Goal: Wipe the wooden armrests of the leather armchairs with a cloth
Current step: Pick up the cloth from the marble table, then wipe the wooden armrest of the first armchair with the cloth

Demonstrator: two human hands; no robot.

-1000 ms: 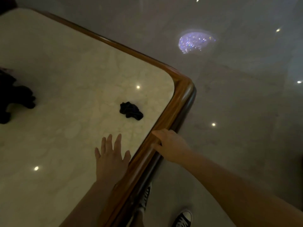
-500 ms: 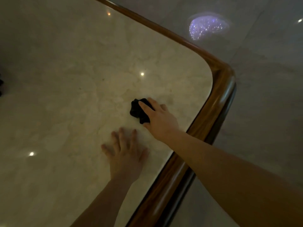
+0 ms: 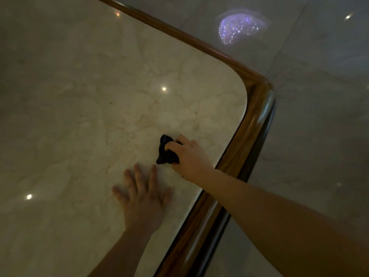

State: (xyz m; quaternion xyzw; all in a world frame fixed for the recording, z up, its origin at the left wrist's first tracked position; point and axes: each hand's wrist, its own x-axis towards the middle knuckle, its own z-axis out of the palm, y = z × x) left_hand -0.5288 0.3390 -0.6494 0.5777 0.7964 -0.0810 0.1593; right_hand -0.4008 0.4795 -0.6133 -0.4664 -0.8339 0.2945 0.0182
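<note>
A small crumpled black cloth (image 3: 164, 150) lies on the marble table top (image 3: 99, 106) near its right corner. My right hand (image 3: 189, 156) is closed around the cloth, fingers curled over it, forearm reaching in from the lower right across the wooden rim. My left hand (image 3: 143, 194) lies flat on the marble just below and left of the cloth, fingers spread, holding nothing. No armchair or armrest is in view.
The table has a rounded brown wooden rim (image 3: 253, 120) running along its far and right sides. Beyond it is a glossy grey tiled floor (image 3: 319, 116) with a bright purple light reflection (image 3: 237, 27) and small ceiling-light glints.
My right hand went from the wooden rim to the black cloth and closed on it. My left hand stayed flat on the marble. The camera moved in over the table corner.
</note>
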